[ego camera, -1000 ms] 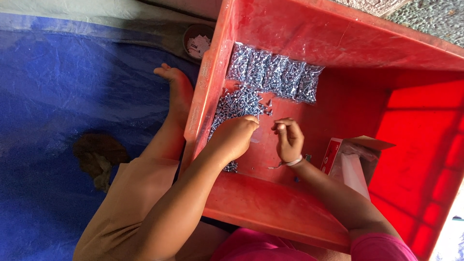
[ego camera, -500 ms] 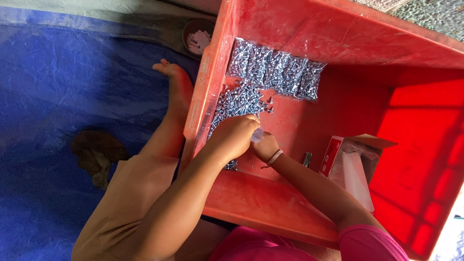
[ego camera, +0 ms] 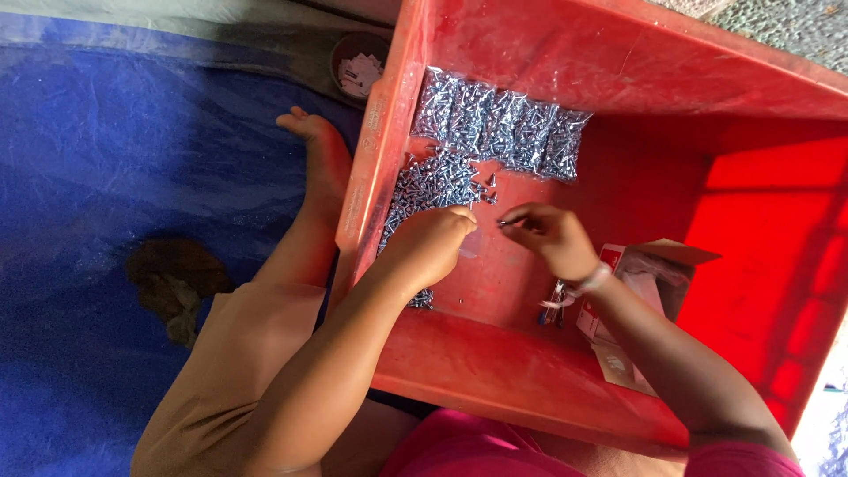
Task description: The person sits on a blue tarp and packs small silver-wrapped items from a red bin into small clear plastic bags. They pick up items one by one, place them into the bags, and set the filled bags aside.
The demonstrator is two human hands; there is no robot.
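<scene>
Both hands are down inside the red tub, close together but not touching. The right hand has thumb and fingertips pinched on something small and silvery, most likely a single screw, though it is too small to be sure. The left hand is curled into a loose fist with a small clear bag peeking out from its fingers; I judge it is holding that bag open to receive the piece.

Just past the left hand, against the tub's left wall, lies the heap of loose screws, spreading down under the wrist. Beyond it, along the far wall, sits a neat row of filled packets, several lying side by side. So a good batch looks packed already, while the loose heap is still sizeable: by my reckoning the work is somewhere in the middle, with plenty left to bag.

Near the right wrist an opened cardboard box lies on the tub floor, and a small metal item lies beside it, too blurred to name. Outside the tub, the person's bare foot rests on the blue tarp, and a small round bowl with pale bits in it stands by the tub's corner.
</scene>
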